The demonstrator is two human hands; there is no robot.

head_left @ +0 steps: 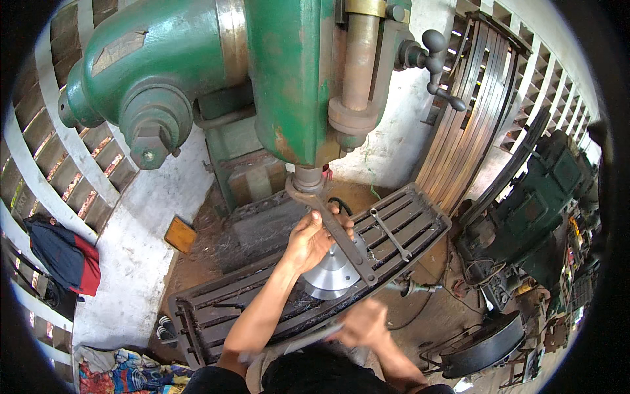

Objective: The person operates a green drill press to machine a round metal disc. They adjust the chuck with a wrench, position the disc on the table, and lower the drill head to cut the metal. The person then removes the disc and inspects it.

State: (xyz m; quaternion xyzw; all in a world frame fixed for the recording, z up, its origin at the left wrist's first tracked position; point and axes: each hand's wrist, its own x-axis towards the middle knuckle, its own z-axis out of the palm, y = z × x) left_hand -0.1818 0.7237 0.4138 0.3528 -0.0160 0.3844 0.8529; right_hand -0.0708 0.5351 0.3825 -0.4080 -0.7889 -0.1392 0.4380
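A long flat spanner (342,235) has its jaw around the spindle (307,177) under a green machine head (289,85). My left hand (312,241) is closed at the spanner's upper part, with the fingers passing behind it. Below the left hand, a silver round metal piece with a raised centre (330,277) sits on the slotted machine table (243,289). My right hand (364,323), smeared by motion, is closed on a long grey bar (298,343) near the table's front edge. The bar's exact kind is too blurred to tell.
A smaller spanner (391,235) lies on the table's right part, among metal shavings. A crank handle (412,272) sticks out at the table's front. Another dark green machine (535,197) stands at right. Patterned cloth (125,371) lies at lower left.
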